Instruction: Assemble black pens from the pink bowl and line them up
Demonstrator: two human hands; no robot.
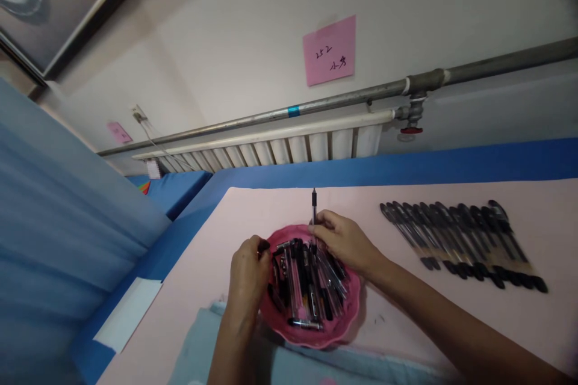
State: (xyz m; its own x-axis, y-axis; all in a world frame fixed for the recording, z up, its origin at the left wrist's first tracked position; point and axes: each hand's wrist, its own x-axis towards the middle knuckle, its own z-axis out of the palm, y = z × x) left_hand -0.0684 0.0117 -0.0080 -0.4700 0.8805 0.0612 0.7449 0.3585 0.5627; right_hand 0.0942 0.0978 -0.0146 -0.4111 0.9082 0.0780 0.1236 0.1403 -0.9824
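Note:
A pink scalloped bowl point(350, 325) holds a jumble of clear pen barrels, black caps and other pen parts point(311, 283). My right hand point(341, 239), at the bowl's far right rim, pinches a clear-barrelled pen point(314, 207) with a black grip. It stands upright, tip up, its lower end among the parts. At the left rim, the closed fingers of my left hand point(248, 271) hold a small dark piece point(263, 245) that looks like a pen cap, partly hidden by the fingers. To the right, several capped black pens point(456, 237) lie side by side in a slanted row.
Pink sheeting point(208, 252) covers the blue-edged table. A light blue cloth point(194, 343) lies at the near edge, partly under the bowl. White paper point(129, 313) rests at the left. Behind are a radiator point(298, 147), a pipe point(352, 96) and a blue curtain point(58, 240) on the left.

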